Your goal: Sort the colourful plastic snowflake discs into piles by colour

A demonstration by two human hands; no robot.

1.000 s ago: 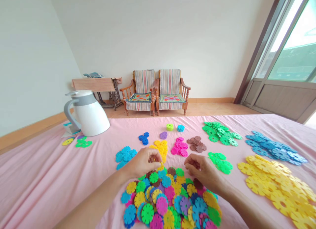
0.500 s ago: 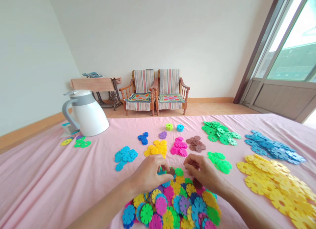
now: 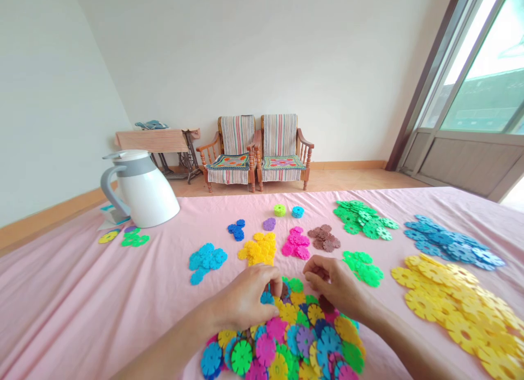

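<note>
A heap of mixed-colour notched plastic discs (image 3: 303,339) lies on the pink cloth right in front of me. Over its upper left part is my left hand (image 3: 250,297), thumb and forefinger curved apart at a blue disc; nothing shows held between them. My right hand (image 3: 336,281) hovers at the heap's upper right edge with fingers curled, and whether it holds a disc is hidden. Just beyond the hands lie small piles of yellow discs (image 3: 257,249), pink discs (image 3: 296,243) and brown discs (image 3: 324,238). Bright green discs (image 3: 363,269) lie right of my right hand.
A white jug (image 3: 147,197) stands at the left. Light blue discs (image 3: 207,261) lie left of centre. Larger piles of green discs (image 3: 362,219), blue discs (image 3: 450,242) and yellow discs (image 3: 462,309) spread on the right. Two wooden chairs (image 3: 282,145) stand beyond the cloth.
My left hand has shifted slightly down and left, and its thumb has dropped away from the brown disc near the heap's top. My right hand has barely moved.
</note>
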